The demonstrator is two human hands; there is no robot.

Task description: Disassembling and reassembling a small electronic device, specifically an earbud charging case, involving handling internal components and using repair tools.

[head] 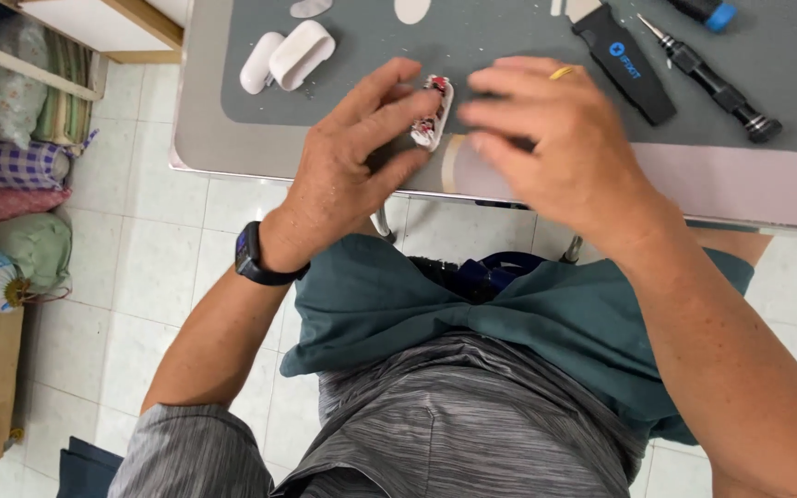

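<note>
pinching a small white part [433, 112] in left hand [348, 171] fingers — right hand [555, 148] blurred beside it, grip unclear. white case shells [288, 57] already apart on mat [509, 55] — screwdriver [707, 81] lying unused.

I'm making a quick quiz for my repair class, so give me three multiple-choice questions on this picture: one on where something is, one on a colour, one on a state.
1. Where do the two white shell halves lie?
A. on the grey mat
B. on the floor
C. on the person's lap

2. What colour is the band on the left wrist?
A. red
B. black
C. white

3. What is the left hand doing?
A. resting flat and empty
B. holding a screwdriver
C. pinching a small white and red part in its fingers

Answers: 1 A, the halves sit on the mat's upper left. 2 B, the watch band is dark. 3 C, thumb and fingers clamp the part at the table edge.
</note>
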